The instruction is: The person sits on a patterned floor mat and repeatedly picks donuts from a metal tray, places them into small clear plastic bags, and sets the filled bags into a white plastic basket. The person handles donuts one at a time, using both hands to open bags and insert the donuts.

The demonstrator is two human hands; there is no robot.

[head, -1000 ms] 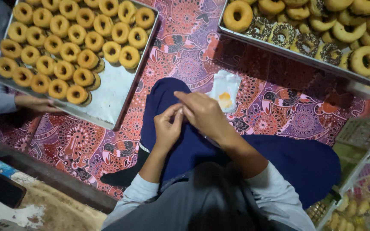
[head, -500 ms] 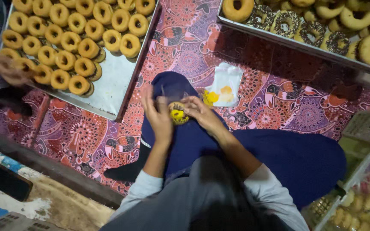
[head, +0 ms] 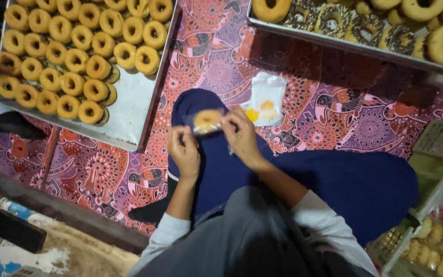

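My left hand [head: 183,152] and my right hand [head: 240,134] hold a small clear plastic bag with a doughnut [head: 207,121] in it, one hand at each side, above my knee in dark blue trousers [head: 216,169]. Just beyond my right hand, a flat pile of clear plastic bags [head: 265,100] with yellow marks lies on the patterned cloth [head: 221,66].
A metal tray [head: 129,110] with several rows of plain doughnuts stands at the upper left. Another tray [head: 344,46] of plain and sprinkled doughnuts runs along the top right. A crate [head: 431,225] of packed doughnuts is at the lower right. A dark phone [head: 17,231] lies lower left.
The view shifted down slightly. My hands have spread apart a little, holding the bagged doughnut flatter between them. The other person's hand at the left tray is gone from view.
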